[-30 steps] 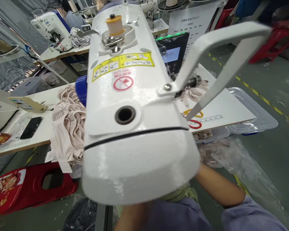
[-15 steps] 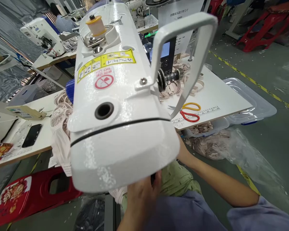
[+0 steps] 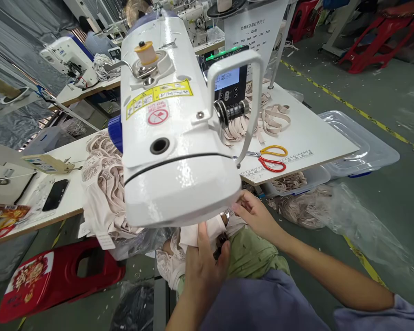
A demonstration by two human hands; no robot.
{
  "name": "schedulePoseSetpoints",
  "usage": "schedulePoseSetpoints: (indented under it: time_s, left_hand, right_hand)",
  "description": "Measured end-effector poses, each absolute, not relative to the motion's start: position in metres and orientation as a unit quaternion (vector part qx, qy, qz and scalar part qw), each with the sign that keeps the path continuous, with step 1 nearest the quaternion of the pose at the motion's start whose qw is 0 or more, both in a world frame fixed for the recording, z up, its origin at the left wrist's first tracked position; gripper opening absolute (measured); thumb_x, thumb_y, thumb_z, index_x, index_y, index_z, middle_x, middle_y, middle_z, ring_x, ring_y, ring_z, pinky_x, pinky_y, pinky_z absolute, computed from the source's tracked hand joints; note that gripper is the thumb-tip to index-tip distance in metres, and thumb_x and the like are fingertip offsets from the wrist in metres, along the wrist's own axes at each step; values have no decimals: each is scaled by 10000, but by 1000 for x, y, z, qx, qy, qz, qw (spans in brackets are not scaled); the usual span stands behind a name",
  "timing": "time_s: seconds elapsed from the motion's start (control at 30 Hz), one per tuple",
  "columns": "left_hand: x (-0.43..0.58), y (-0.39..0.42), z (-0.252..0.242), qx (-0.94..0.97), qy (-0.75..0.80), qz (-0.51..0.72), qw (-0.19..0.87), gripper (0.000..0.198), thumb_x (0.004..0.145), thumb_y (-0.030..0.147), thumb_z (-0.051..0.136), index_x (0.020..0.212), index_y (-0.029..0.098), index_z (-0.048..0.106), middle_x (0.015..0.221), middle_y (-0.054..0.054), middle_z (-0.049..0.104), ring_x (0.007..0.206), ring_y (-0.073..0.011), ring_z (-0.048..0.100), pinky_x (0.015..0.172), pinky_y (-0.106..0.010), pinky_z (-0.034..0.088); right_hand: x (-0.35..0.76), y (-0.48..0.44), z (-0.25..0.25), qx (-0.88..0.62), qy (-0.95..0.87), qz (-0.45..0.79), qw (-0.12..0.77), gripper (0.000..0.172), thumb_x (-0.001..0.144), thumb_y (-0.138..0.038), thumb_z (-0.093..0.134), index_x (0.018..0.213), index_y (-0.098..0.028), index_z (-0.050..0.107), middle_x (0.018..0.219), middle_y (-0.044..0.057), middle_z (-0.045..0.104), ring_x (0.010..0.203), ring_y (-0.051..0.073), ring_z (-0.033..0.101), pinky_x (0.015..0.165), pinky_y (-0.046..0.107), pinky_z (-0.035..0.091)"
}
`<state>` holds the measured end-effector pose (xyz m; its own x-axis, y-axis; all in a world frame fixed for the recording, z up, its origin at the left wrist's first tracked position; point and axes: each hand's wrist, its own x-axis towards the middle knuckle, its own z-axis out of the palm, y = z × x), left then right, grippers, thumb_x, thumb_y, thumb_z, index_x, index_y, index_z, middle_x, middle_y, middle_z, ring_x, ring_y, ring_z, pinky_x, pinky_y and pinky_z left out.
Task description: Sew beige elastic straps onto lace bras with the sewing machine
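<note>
A white sewing machine head (image 3: 179,188) fills the middle of the view. Below its front end, my left hand (image 3: 207,262) has its index finger stretched over pale beige fabric (image 3: 196,234), with the thumb apart beside a small dark object. My right hand (image 3: 255,214) is at the machine's right lower edge, its thumb and index finger closed together by the fabric; the machine partly hides the fingertips. What they pinch is too small to make out. Lace-edged fabric (image 3: 169,266) hangs over my lap.
Scissors (image 3: 272,158) and a printed ruler lie on the white table (image 3: 317,133) at right, near beige straps (image 3: 276,119). More beige garments (image 3: 103,184) are piled left. A phone (image 3: 55,195) and a red stool (image 3: 62,276) are further left.
The view has shifted, so the machine head appears smaller and higher. My right hand and the fabric under the machine, hidden before, now show. My left hand's fingers are more visible.
</note>
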<state>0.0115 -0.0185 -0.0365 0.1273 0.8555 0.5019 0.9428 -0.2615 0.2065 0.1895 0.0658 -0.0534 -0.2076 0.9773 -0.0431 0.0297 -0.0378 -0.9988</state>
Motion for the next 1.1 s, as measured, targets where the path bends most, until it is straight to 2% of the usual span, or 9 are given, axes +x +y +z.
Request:
schedulePoseSetpoints:
  time_s: [0.2, 0.3, 0.4, 0.53, 0.6, 0.7, 0.87, 1.0, 1.1]
  left_hand:
    - [41, -47, -44, -778, -566, -273, 21, 770, 961, 400, 471, 1552, 21, 155, 1320, -328, 568, 1122, -383, 655, 795, -460, 618]
    - [55, -79, -41, -808, -516, -275, -66, 768, 955, 389, 465, 1567, 60, 137, 1122, -246, 705, 845, -316, 737, 633, -399, 639]
    - [52, -96, -21, -802, -480, -312, -168, 633, 949, 383, 498, 1518, 169, 322, 757, -70, 749, 517, -210, 670, 474, -320, 590]
    - [35, -73, -3, -848, -421, -316, -56, 353, 957, 231, 485, 1291, 144, 559, 1076, -154, 748, 997, -288, 715, 867, -438, 584]
    - [29, -54, -9, -833, -473, -270, -100, 264, 958, 223, 441, 1031, 116, 671, 891, -149, 754, 899, -283, 722, 854, -445, 562]
    - [24, -34, -29, -699, -586, -227, -341, 443, 976, 347, 379, 633, 185, 608, 559, -70, 628, 619, -216, 659, 699, -358, 535]
    - [18, -25, -45, -352, -483, -329, -731, 612, 839, 741, 437, 580, 194, 529, 504, 10, 500, 532, -151, 565, 563, -266, 458]
    - [6, -23, -42, -277, -477, -360, -753, 563, 668, 722, 694, 675, 181, 541, 462, 101, 343, 454, -91, 452, 527, -224, 416]
    - [-4, -22, -40, -261, -483, -375, -746, 516, 708, 659, 713, 695, 171, 546, 499, 82, 419, 469, -69, 424, 503, -194, 374]
  right_hand:
    - [202, 39, -40, -435, -576, 570, 392, 400, 838, -564, 631, 1021, -209, 614, 981, 77, 670, 910, 223, 645, 811, 358, 543]
    - [215, 25, -32, -449, -563, 584, 374, 353, 859, -550, 614, 925, -208, 670, 875, 57, 705, 836, 227, 661, 744, 345, 550]
    - [224, 19, -24, -519, -526, 532, 414, 338, 896, -521, 562, 834, -208, 674, 769, 35, 690, 690, 193, 629, 596, 293, 514]
    - [219, 17, -17, -314, -747, 553, 194, 239, 894, -320, 567, 697, -222, 662, 654, -10, 652, 593, 151, 578, 558, 256, 488]
    - [213, 17, -20, -247, -826, 494, 113, 234, 906, -225, 525, 736, -227, 685, 694, 1, 683, 622, 150, 608, 571, 243, 482]
    - [203, 17, -36, -309, -892, 290, 153, 279, 949, -205, 455, 867, -211, 721, 721, 53, 705, 635, 178, 639, 549, 265, 461]
    - [190, 25, -65, -307, -907, 147, 250, 345, 996, -239, 405, 977, -253, 749, 766, 56, 746, 650, 181, 640, 603, 299, 485]
    - [190, 34, -65, -286, -908, 179, 248, 304, 990, -233, 440, 1057, -269, 734, 907, 67, 749, 811, 207, 667, 700, 334, 525]
    - [191, 28, -62, -352, -855, 211, 319, 222, 959, -272, 517, 1072, -248, 706, 982, 93, 698, 922, 229, 652, 762, 361, 547]
